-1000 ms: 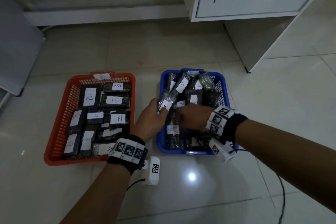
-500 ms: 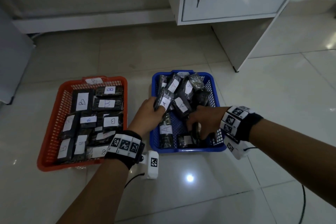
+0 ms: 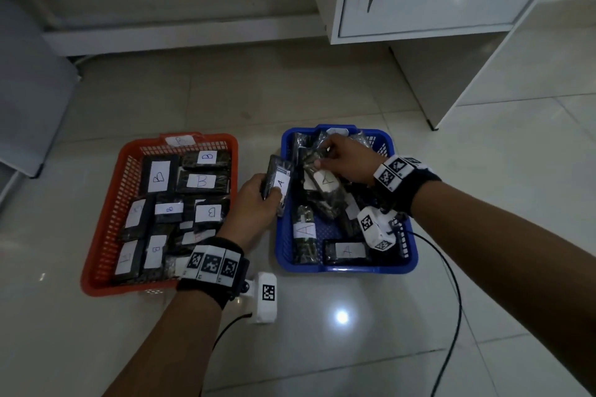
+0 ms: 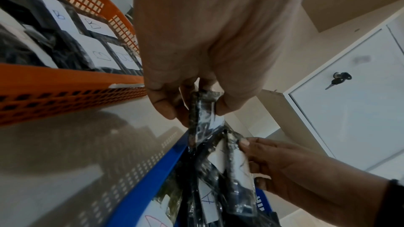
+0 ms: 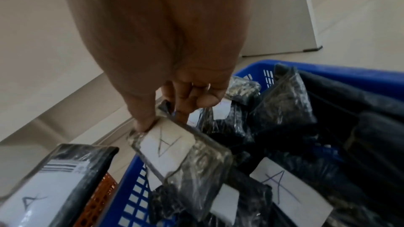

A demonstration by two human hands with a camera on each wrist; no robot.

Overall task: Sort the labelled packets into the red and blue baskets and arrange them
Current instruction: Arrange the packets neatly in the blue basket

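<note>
both hands (image 3: 254, 200) pinch a-packets (image 3: 279, 182) over blue basket (image 3: 346, 266).

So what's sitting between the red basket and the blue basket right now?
In the head view, the left hand, holding an A packet, fills the gap between the red basket and the blue basket; otherwise bare floor.
</note>
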